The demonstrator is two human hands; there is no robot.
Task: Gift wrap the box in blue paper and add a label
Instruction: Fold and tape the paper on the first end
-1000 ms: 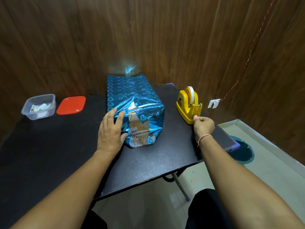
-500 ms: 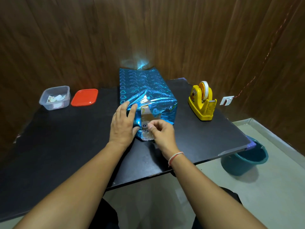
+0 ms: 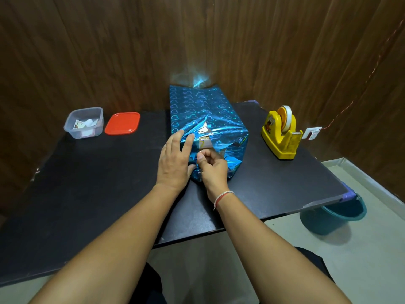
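Note:
The box [image 3: 197,106] lies lengthwise in the middle of the black table [image 3: 98,194], covered in shiny blue heart-patterned paper. At its near end the paper is folded in, and a patch of brown cardboard still shows. My left hand [image 3: 175,159] presses the left flap flat against that end with straight fingers. Beside it my right hand [image 3: 213,167] has curled fingers, and its thumb and forefinger pinch a small strip of clear tape, barely visible, at the fold. A clear tub [image 3: 84,122] at the back left holds small paper labels.
A yellow tape dispenser [image 3: 280,137] stands right of the box. A red lid [image 3: 122,123] lies beside the tub. Wood-panelled walls close the back and right. A teal bucket [image 3: 333,218] sits on the floor under the table's right corner.
My right hand left the tape dispenser and came to the near end of the box beside my left hand. The view shifted left. My left hand stayed pressed on the flap.

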